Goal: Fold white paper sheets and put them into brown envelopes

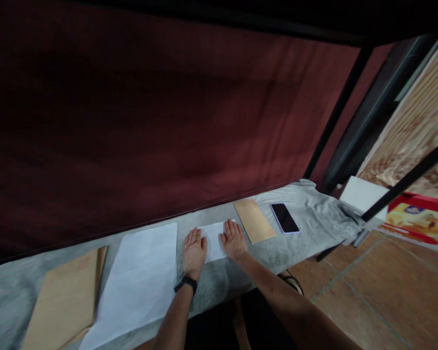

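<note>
A small white sheet of paper (214, 243), perhaps folded, lies on the grey cloth in front of me. Flat on its left side rests my left hand (194, 250), fingers stretched out, with a dark band on the wrist. My right hand (235, 239) lies flat on the paper's right side, its fingers also extended. Between the two hands the middle of the paper shows. Just right of my right hand is a brown envelope (254, 221). Left of my left hand lies a stack of larger white paper (142, 277).
Brown envelopes (65, 296) are piled at the far left. A phone (285, 218) lies right of the single envelope on the grey cloth (314, 209). Dark posts (337, 114) and a red curtain (190, 112) bound the back. A red and yellow box (419, 218) stands at the right.
</note>
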Demonstrator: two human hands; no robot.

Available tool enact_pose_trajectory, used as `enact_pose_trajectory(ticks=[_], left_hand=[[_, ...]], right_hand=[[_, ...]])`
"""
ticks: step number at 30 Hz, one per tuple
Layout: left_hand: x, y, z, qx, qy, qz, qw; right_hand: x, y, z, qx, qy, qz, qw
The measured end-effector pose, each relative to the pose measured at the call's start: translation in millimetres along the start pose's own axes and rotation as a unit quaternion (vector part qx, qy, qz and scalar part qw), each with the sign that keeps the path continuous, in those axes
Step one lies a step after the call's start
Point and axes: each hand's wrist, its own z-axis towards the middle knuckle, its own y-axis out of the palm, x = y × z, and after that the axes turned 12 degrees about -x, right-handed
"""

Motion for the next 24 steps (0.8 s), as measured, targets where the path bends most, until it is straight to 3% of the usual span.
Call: enact_pose_trajectory(ticks=[16, 24], left_hand=[[3, -2.2, -3, -0.013, -0.02, -0.024, 0.999], [8, -11.0, -8, -0.017, -0.033, -0.029, 0.999]], right_hand=[[-2, -2, -2, -0.015, 0.001, 0.004, 1.0], [12, -3, -20, 0.009, -0.034, 0.002, 0.999]])
